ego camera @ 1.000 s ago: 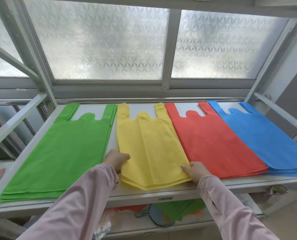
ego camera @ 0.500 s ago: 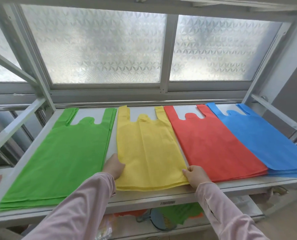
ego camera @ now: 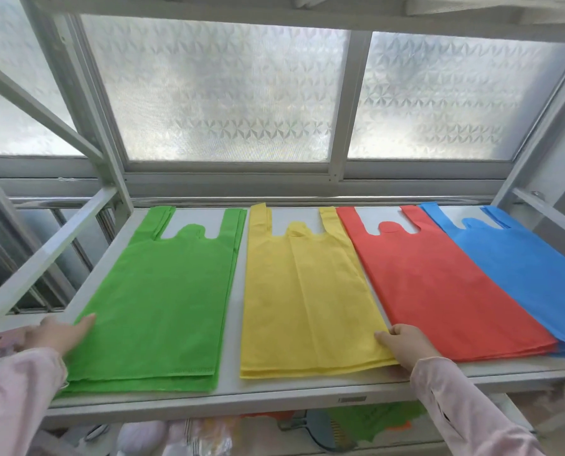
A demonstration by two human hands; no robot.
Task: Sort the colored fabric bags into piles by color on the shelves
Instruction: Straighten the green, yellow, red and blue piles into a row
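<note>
Background: frosted patterned window panes in a pale metal frame, directly behind the rack.
Surface: white shelf of a metal rack, with four piles of fabric bags laid flat side by side, handles toward the window.
Left hand: flat, fingers stretched out together, fingertips resting on the left edge of the green pile near its front corner; nothing gripped. Pink sleeve below it.
Green pile: farthest left, several bags stacked, lower layers peeking out at the front edge.
Yellow pile: just beside the green one, a strip of bare shelf between them; front edges fairly even.
Right hand: at the front right corner of the yellow pile, thumb on top of the fabric, fingers curled at the edge; whether it pinches the corner or only presses it, I cannot tell.
Red pile: just right of the yellow, angled slightly.
Blue pile: farthest right, its left edge overlapping the red pile's right edge, running out of view.
Lower shelf: loose green and orange fabric, blurred.
</note>
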